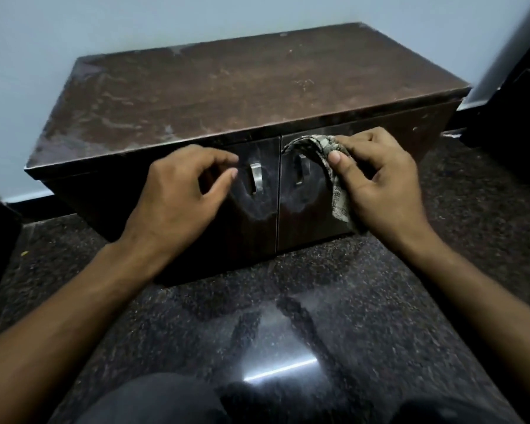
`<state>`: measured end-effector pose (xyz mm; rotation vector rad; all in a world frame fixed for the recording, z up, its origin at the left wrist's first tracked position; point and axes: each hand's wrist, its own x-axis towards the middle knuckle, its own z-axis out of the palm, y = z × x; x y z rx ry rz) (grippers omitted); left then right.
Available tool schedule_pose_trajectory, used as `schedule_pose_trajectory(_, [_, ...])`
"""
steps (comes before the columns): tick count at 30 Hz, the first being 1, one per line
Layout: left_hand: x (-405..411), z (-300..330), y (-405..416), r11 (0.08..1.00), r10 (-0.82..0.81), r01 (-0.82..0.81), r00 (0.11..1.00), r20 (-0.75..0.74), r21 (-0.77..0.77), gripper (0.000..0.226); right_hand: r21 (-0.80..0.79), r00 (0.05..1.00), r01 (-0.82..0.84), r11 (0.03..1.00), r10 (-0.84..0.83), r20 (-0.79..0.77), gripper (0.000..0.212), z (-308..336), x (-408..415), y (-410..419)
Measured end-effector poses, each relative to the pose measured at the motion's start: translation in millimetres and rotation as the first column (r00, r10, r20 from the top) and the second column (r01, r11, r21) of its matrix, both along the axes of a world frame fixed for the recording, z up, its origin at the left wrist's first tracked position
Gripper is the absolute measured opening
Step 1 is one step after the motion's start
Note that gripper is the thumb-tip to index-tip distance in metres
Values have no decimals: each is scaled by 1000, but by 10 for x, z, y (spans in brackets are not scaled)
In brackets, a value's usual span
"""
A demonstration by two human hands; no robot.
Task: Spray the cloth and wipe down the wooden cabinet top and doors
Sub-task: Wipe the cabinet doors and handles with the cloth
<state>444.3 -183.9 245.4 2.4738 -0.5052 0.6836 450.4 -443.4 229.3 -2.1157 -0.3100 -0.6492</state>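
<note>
Fingers of the right hand [377,182] pinch the cloth [328,166] against the right door [315,209], centre frame; the left hand [181,191] hovers loosely curled, holding nothing. The dangling cloth could snag the handle [300,172], judging by its closeness.

The cabinet top [242,90] is seen as dark wood-grain, dull and streaked with pale smears. The doors [257,203] are glossier, with reflections. The handle [256,179] is brushed metal. The cloth [334,175] is woven and patterned. The floor [288,316] is polished speckled stone.
</note>
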Motion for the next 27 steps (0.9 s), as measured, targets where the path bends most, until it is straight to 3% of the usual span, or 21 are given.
schedule_pose_trajectory(9, [28,-123,135,973,-42,28,998,53,230,18,-7,908,65,998,-56,415,28,-456,132,615])
schedule_pose_trajectory(15, [78,-180,251,950,-4,-25,996,91,312,20,-72,878,79,994,-35,478,30,-710,384,1083])
schedule_pose_trajectory(22, [24,-316,218,967,13,-47,991,134,249,16,-440,829,170,882,114,548,33,-1229,368,1090])
schedule_pose_trajectory(27, [26,-301,193,960,9,-55,986,167,273,17,-325,793,236,916,12,609,29,-941,398,1190])
